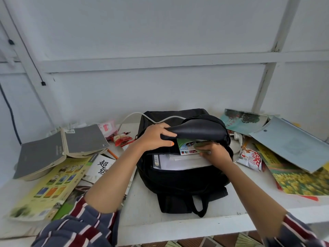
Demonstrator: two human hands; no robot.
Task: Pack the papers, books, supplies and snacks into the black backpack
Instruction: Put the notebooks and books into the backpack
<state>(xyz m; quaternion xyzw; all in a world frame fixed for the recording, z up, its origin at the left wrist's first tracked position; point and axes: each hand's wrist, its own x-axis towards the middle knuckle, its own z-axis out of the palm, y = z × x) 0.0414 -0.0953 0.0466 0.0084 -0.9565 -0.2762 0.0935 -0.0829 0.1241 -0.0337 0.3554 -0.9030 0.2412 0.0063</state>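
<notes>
The black backpack (187, 180) lay at the middle of the white worktop (142, 207), its mouth towards the near edge. The left hand (154, 138) gripped the top flap (199, 129), fingers curled over it, holding it up. The right hand (213, 154) pinched a colourful booklet (187, 148) at the opening, just above the white papers (179, 164) already inside. Towards the left edge lay an open grey notebook (58, 148), a yellow book (51, 186), an orange pencil (112, 154) and red snack packets (122, 139). Towards the right edge lay a red-and-white snack bag (250, 160), a pale blue folder (292, 143) and a flower-covered book (299, 177).
</notes>
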